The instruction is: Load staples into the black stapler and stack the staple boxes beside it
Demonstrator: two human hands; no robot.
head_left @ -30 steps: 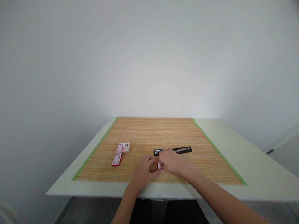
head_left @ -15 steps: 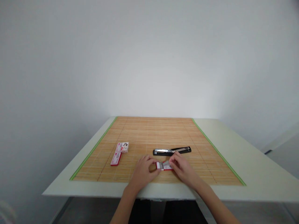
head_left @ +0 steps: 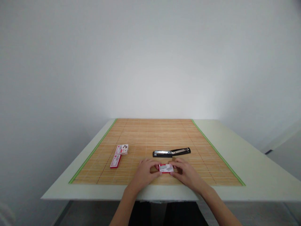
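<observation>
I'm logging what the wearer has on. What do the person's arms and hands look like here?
Both forearms are bare, with no sleeves in view. The left hand and right hand wear no gloves; no watch, bracelet or ring can be made out at this size.

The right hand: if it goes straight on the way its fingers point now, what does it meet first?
The right hand points left, at the small red staple box its fingertips already touch. Beyond the box it would meet the left hand, which holds the other end.

Slatted bamboo mat, matt table, cardboard staple box, black-and-metal stapler
</observation>
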